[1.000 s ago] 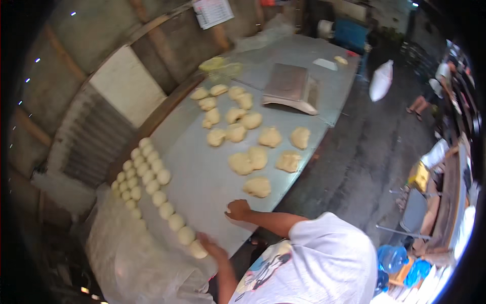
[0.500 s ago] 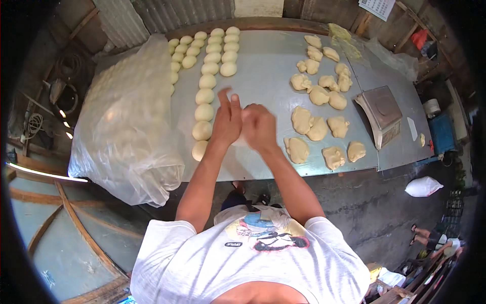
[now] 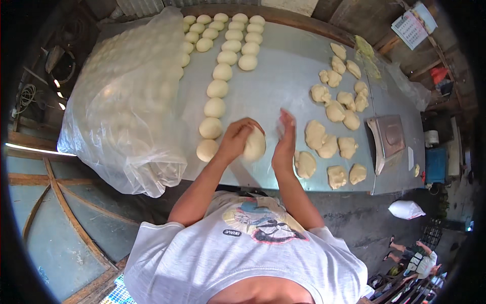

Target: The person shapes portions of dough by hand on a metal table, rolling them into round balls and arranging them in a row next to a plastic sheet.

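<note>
My left hand (image 3: 236, 137) has its fingers curled over a smooth pale dough ball (image 3: 254, 147) on the metal tabletop (image 3: 276, 81). Just to the right, my right hand (image 3: 284, 139) is held upright on its edge with the fingers stretched out and slightly blurred, apart from the ball. Left of my hands, rounded dough balls (image 3: 214, 107) stand in long rows. To the right lie several rough, lumpy dough pieces (image 3: 315, 133), some touching one another.
A crumpled plastic sheet (image 3: 114, 101) covers more balls at the left. A metal scale (image 3: 388, 137) sits at the right. A white sack (image 3: 406, 209) lies on the floor below the right end, and another person (image 3: 424, 262) is at the lower right. A wall calendar (image 3: 412, 25) hangs upper right.
The view has swung round to face the table squarely. My hands, together half a second ago, have parted: the left grips a ball, the right has opened and moved rightward.
</note>
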Available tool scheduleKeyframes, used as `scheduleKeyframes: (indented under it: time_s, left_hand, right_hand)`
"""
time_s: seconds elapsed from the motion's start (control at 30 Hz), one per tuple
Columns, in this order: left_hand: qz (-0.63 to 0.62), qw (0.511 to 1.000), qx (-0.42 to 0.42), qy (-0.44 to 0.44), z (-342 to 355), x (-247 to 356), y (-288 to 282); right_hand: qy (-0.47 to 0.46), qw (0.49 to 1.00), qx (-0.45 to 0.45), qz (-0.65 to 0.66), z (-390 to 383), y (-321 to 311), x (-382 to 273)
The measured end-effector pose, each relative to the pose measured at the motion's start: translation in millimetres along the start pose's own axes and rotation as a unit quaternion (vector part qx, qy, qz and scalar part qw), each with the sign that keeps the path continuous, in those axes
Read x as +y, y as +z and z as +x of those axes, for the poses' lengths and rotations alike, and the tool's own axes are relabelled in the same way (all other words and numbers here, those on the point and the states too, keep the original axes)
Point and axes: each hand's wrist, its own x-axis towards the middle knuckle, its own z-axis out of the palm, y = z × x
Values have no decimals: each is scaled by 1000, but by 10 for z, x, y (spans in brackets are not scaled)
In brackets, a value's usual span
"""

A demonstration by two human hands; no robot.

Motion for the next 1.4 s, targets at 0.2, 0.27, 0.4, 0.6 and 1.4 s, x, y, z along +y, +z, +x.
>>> scheduleKeyframes:
  time_s: [0.2, 0.27, 0.4, 0.6, 1.4]
  left_hand:
    - [5, 926, 156, 345, 511, 860, -631]
    - [0, 911, 181, 371, 593, 1032, -930]
    - [-35, 925, 266, 270, 784, 839, -1298]
    - [179, 963, 194, 60, 1557, -111, -1477]
    - [-138, 927, 199, -288, 1969, -1185, -359]
  right_hand:
    - [135, 970, -15, 203, 756, 411, -196]
    - [-111, 993, 19, -22, 1208, 452, -173]
    - [-399, 810, 99, -419, 2138, 271, 562]
    - [-9, 758, -40, -650, 1934, -188, 2319]
    - [64, 933, 52, -349, 1444, -1514, 1966]
